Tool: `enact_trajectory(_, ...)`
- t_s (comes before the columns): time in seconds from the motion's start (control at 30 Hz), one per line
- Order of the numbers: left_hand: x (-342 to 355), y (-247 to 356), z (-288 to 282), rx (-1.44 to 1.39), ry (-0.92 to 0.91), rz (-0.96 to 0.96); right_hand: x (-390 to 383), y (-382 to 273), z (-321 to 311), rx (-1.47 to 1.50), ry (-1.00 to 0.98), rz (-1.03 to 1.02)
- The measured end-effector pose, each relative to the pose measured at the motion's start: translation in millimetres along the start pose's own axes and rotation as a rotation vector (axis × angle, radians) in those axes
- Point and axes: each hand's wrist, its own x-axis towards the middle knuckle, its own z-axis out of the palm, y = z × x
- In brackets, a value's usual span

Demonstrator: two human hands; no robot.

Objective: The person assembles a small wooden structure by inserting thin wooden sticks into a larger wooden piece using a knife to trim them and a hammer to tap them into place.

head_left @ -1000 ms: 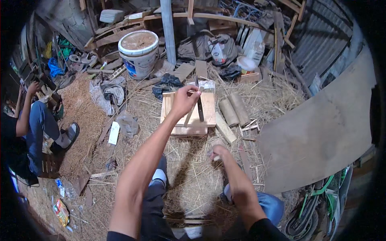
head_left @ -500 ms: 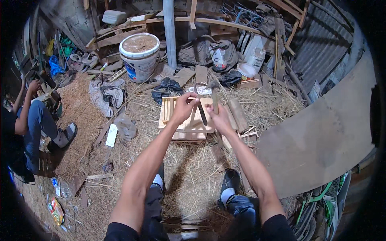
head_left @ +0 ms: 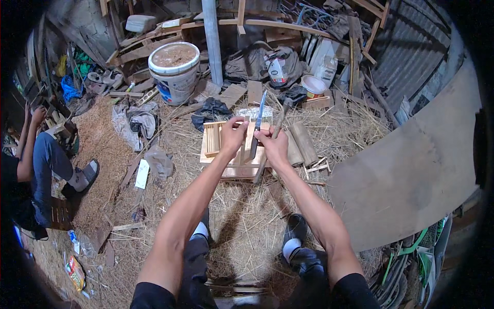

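My left hand (head_left: 232,139) is closed, its fingertips at the top of a thin wooden strip (head_left: 242,152) over the work block. In my right hand (head_left: 276,148) are a knife (head_left: 256,135) and a hammer (head_left: 279,121) together. The knife's blade points up and away, its dark handle under my thumb. The hammer's wooden handle slants through the hand, with its head at the far end. Below both hands lies a light wooden board (head_left: 234,168) on a low stack. A small slatted wooden piece (head_left: 212,139) rests on its left part.
Wood offcuts (head_left: 303,144) lie right of the board. Straw and shavings cover the ground. A large white bucket (head_left: 175,72) stands behind, near a post (head_left: 212,46). A big flat sheet (head_left: 406,170) leans at right. Another person (head_left: 46,159) sits at far left.
The knife has turned from handle-down at my left fingers to blade-up in my right hand. The hammer has tilted, its head moving right and its handle end swinging down left.
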Motion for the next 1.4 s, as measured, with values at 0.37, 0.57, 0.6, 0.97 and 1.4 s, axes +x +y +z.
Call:
enact_trajectory(0.37,-2,8,10,-0.248,-0.099,-0.115,1,2,10,-0.042,0.014,-0.023)
enact_trajectory(0.57,-4,2,13,0.073,-0.047,0.085,-6,-13,10,-0.225,0.038,-0.034)
enact_trajectory(0.6,-4,2,12,0.187,-0.030,0.147,-6,-14,10,-0.235,0.027,-0.036)
enact_trajectory(0.97,-17,28,6,0.267,-0.113,0.165,-3,-6,9,-0.187,0.096,-0.176)
enact_trajectory(1.4,-11,27,-20,0.299,-0.256,0.319,3,-9,8,-0.230,0.224,-0.140)
